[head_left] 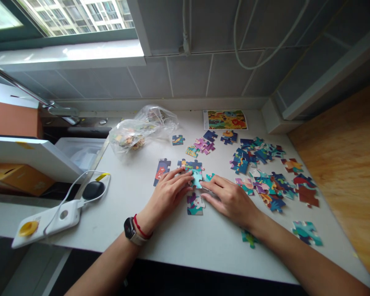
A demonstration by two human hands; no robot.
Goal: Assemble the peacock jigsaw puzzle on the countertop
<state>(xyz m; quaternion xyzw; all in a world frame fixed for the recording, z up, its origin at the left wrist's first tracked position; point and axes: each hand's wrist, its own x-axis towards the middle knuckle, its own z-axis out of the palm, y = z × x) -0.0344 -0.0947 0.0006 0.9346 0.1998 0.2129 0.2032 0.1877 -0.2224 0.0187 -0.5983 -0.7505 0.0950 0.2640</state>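
My left hand (172, 187) lies over a partly joined jigsaw section (195, 164), its fingers stretched out and their tips at the left side of a light-blue puzzle piece (196, 179). From the right, the index fingertip of my right hand (230, 197) touches that piece's edge, with the thumb apart below it. Part of another teal piece (209, 177) shows just above the right fingers. Below the fingertips lies a joined bit with a white animal (195, 204). A dark-blue strip with a red figure (162, 170) is left of the section, partly behind my left hand.
Loose puzzle pieces (269, 185) spread over the table's right side, with a green piece (249, 238) by my right forearm. Farther back are pink pieces (203, 145), a picture card (225, 120) and a clear plastic bag (135, 131). A power strip (49, 222) sits at the left.
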